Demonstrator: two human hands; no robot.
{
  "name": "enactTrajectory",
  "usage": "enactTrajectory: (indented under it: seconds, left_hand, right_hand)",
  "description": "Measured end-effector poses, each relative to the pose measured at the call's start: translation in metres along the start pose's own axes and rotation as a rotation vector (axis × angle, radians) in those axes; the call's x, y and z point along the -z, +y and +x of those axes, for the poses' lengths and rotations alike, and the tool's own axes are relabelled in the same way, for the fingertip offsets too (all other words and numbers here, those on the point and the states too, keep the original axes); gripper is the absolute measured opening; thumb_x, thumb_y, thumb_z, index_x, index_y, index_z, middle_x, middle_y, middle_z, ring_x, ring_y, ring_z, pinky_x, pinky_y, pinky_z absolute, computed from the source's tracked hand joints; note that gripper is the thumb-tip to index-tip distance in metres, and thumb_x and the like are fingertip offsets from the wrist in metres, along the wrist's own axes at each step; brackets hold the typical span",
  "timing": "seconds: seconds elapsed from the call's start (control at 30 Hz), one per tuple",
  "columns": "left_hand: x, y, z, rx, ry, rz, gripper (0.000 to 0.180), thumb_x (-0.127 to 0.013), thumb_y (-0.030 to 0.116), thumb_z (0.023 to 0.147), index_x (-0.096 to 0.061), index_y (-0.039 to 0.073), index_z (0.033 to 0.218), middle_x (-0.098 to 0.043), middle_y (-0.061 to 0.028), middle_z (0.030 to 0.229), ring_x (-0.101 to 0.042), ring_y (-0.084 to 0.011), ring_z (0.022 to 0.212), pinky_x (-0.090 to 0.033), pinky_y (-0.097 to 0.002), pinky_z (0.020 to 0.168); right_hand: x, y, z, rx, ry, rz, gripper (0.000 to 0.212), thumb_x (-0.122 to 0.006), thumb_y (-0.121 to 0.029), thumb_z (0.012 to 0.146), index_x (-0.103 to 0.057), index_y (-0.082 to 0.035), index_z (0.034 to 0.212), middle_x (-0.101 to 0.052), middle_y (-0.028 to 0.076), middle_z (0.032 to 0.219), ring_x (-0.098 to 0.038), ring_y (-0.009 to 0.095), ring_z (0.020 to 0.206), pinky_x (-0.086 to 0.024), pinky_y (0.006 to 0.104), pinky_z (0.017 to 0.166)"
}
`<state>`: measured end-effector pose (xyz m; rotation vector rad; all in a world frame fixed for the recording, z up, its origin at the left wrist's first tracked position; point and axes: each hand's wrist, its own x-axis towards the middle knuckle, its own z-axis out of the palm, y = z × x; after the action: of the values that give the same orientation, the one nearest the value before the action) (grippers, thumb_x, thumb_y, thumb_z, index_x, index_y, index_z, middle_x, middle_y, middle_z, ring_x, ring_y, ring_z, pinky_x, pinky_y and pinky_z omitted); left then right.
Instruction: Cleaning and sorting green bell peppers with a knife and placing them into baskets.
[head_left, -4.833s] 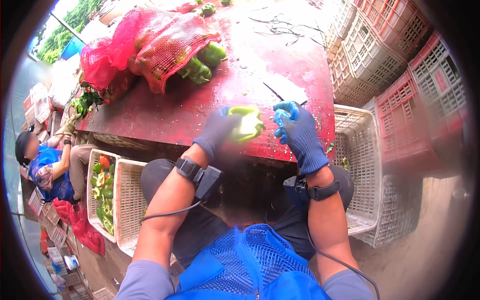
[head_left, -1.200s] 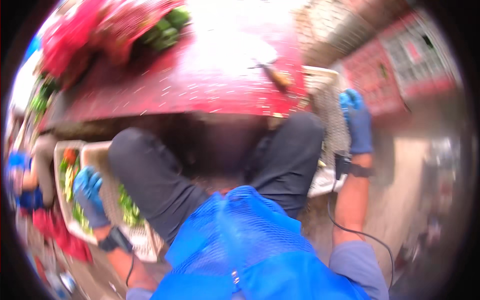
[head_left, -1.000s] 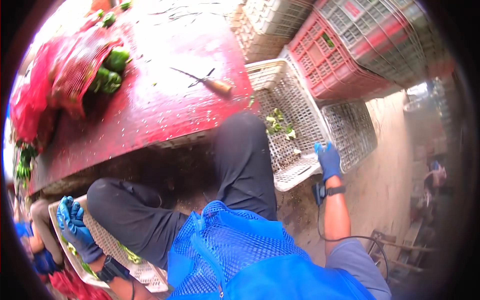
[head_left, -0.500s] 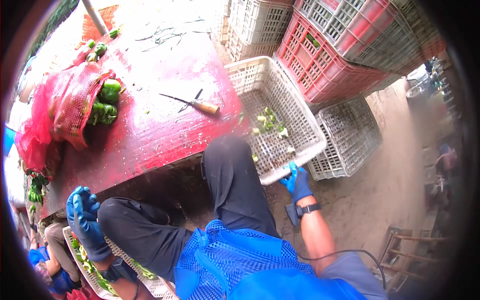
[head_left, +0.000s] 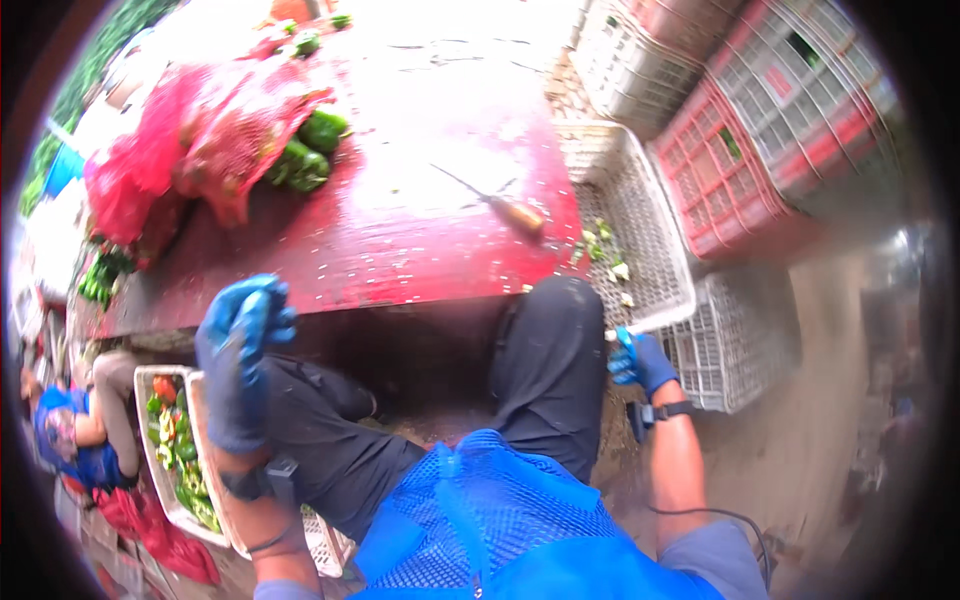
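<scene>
My left hand (head_left: pixel 245 350), in a blue glove, is raised before the near edge of the red table, its fingers loosely bent with nothing seen in them. My right hand (head_left: pixel 642 362), gloved alike, grips the near rim of a white plastic crate (head_left: pixel 668 314) beside the table. Green and pale pepper scraps lie on that crate's floor. A wooden-handled knife (head_left: pixel 520 213) rests on the red table (head_left: pixel 400 265). Green peppers (head_left: pixel 303 158) spill from a red mesh bag (head_left: pixel 228 120) at the table's left.
Stacked red and grey crates (head_left: pixel 725 160) stand at the far right, and another pale crate (head_left: pixel 725 345) sits behind my right hand. Left of my leg is a white crate of cut peppers (head_left: pixel 172 440). A person in blue (head_left: pixel 75 435) sits at far left.
The view has swung, so the table and crates appear shifted right. My left hand has risen toward the table edge. My right hand stays on the crate's rim.
</scene>
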<state>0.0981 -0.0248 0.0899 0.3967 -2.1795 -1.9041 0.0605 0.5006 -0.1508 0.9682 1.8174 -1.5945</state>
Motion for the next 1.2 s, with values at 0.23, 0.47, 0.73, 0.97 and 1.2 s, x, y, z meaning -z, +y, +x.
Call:
enactTrajectory:
  seconds: [0.23, 0.47, 0.73, 0.97, 1.2]
  left_hand:
    - [-0.011, -0.001, 0.038, 0.058, -0.11, 0.046, 0.022, -0.06, 0.021, 0.098, -0.066, 0.004, 0.11, -0.068, -0.0038, 0.099, -0.063, -0.0103, 0.081, -0.052, -0.024, 0.071]
    - [-0.018, -0.047, 0.085, 0.043, -0.175, 0.425, 0.021, -0.068, 0.022, 0.092, -0.066, 0.002, 0.098, -0.064, -0.0009, 0.081, -0.059, -0.0085, 0.071, -0.05, -0.0253, 0.065]
    - [-0.01, -0.068, 0.091, -0.219, 0.046, 0.792, 0.029, -0.075, 0.025, 0.082, -0.067, 0.003, 0.098, -0.066, -0.0155, 0.087, -0.066, -0.0278, 0.077, -0.052, -0.0373, 0.07]
    - [-0.004, -0.049, 0.086, -0.195, 0.058, 0.848, 0.032, -0.073, 0.026, 0.08, -0.061, 0.013, 0.106, -0.063, -0.0141, 0.098, -0.064, -0.0343, 0.09, -0.053, -0.0444, 0.076]
    - [0.006, -0.049, 0.083, -0.312, 0.131, 0.813, 0.034, -0.077, 0.026, 0.08, -0.064, 0.007, 0.104, -0.062, -0.013, 0.087, -0.063, -0.0299, 0.074, -0.052, -0.039, 0.068]
  right_hand:
    - [-0.018, -0.14, -0.05, 0.546, 0.183, -0.712, 0.035, -0.072, -0.036, 0.089, -0.066, -0.001, 0.085, -0.064, 0.006, 0.068, -0.06, 0.014, 0.051, -0.048, 0.0318, 0.049]
    - [-0.176, -0.273, -0.067, 1.085, -0.033, -0.835, 0.045, -0.068, -0.041, 0.088, -0.067, 0.001, 0.101, -0.07, 0.016, 0.09, -0.068, 0.025, 0.08, -0.053, 0.0389, 0.074]
    - [-0.411, -0.299, -0.05, 1.279, 0.013, -1.013, 0.093, -0.075, -0.06, 0.073, -0.048, 0.004, 0.135, -0.063, 0.023, 0.116, -0.063, 0.037, 0.109, -0.05, 0.0433, 0.092]
    - [-0.526, -0.295, -0.05, 1.325, 0.116, -0.89, 0.11, -0.079, -0.055, 0.069, -0.03, 0.006, 0.147, -0.055, 0.024, 0.124, -0.06, 0.038, 0.112, -0.049, 0.0469, 0.091]
    - [-0.551, -0.3, -0.039, 1.422, 0.345, -0.799, 0.094, -0.075, -0.044, 0.071, -0.036, 0.004, 0.141, -0.057, 0.024, 0.114, -0.06, 0.039, 0.105, -0.048, 0.0474, 0.089]
